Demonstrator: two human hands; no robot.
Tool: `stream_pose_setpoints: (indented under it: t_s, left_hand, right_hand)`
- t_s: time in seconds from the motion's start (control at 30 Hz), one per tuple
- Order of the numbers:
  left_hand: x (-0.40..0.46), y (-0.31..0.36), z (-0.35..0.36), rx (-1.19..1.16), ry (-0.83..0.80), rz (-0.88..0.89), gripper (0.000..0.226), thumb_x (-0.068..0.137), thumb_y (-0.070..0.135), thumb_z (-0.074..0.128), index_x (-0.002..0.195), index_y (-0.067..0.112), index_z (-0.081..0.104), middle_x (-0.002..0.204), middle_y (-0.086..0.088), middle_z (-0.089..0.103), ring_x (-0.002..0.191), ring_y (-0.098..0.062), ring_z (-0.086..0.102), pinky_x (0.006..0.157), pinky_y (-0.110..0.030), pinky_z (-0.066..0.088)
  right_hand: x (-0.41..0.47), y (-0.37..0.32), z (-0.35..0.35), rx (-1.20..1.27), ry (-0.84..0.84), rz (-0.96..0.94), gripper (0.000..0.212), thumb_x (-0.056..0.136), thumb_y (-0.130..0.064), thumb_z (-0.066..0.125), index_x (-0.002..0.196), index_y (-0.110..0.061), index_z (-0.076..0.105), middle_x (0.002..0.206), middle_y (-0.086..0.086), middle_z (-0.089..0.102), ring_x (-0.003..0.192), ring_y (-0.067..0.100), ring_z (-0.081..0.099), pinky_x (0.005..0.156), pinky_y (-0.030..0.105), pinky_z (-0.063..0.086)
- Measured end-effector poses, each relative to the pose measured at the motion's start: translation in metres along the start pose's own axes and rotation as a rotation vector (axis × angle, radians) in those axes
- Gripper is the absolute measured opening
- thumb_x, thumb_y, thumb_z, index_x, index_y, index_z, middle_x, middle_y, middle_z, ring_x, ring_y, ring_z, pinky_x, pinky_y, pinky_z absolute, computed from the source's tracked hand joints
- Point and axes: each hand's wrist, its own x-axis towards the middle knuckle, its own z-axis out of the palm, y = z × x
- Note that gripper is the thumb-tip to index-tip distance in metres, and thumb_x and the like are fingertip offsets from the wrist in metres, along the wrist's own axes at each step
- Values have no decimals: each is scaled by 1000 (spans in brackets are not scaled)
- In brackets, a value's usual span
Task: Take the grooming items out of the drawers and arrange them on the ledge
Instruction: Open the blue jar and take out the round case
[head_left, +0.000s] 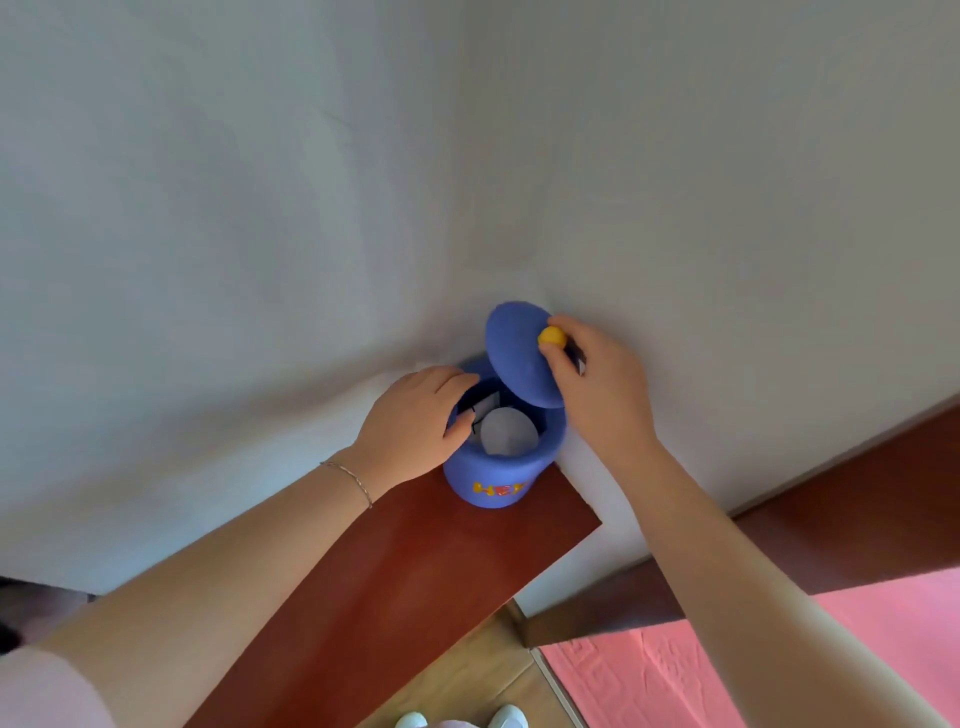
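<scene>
Two bare forearms reach over a red-brown ledge (395, 587) to a blue pot (498, 478) in the wall corner.

L hand (415, 421), w/ thin bracelet (348, 475) at wrist, curls fingers over pot's near-left rim, tips inside. R hand (597, 384) pinches the yellow knob (551, 336) of the blue lid (519, 348), held tilted above pot's far rim. Inside pot: a pale round item (509, 431), a dark piece beside it; can't tell what. Pink mat (675, 670) lies right of ledge.

Your blue jar (498, 478) sits on the red-brown ledge (415, 561) in the corner, its lid (519, 353) tilted up, open.
</scene>
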Motion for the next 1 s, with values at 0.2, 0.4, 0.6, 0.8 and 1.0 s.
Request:
stream_pose_setpoints:
  t_s: [0.2,0.4,0.6,0.8,1.0]
  left_hand:
    - [50,31,15,18,-273,71,33,91,23,45,121,13,56,115,-7,61,101,-28,56,71,-30,38]
    - [69,52,40,-93,-550,-154,27,93,12,41,101,-7,59,106,-23,62,101,-35,56,85,-43,43]
    - [71,50,48,-170,-563,-255,26,94,10,40,97,-5,61,103,-22,64,102,-35,56,88,-41,42]
    - [73,51,34,-278,-540,-255,31,92,6,43,62,8,50,64,-12,52,69,-31,49,62,-35,36]
    - [67,47,14,-311,-369,-256,26,90,22,48,68,9,53,70,-6,58,71,-23,48,57,-32,33]
  right_hand:
    - [-14,-7,-23,148,50,82,26,93,-24,54,117,-16,63,106,0,69,84,2,53,70,3,37]
    - [-28,-2,-35,192,54,143,27,92,-22,56,117,-17,63,111,-3,68,101,10,61,86,21,46]
    - [-36,3,-37,223,42,185,26,91,-22,56,116,-18,63,112,-3,68,104,12,61,93,33,48]
    - [-39,5,-35,242,24,220,27,91,-23,57,117,-19,62,114,-4,67,105,11,60,93,34,48]
    - [-36,0,-29,235,32,210,27,91,-22,56,118,-18,62,115,-4,67,107,9,59,94,32,47]
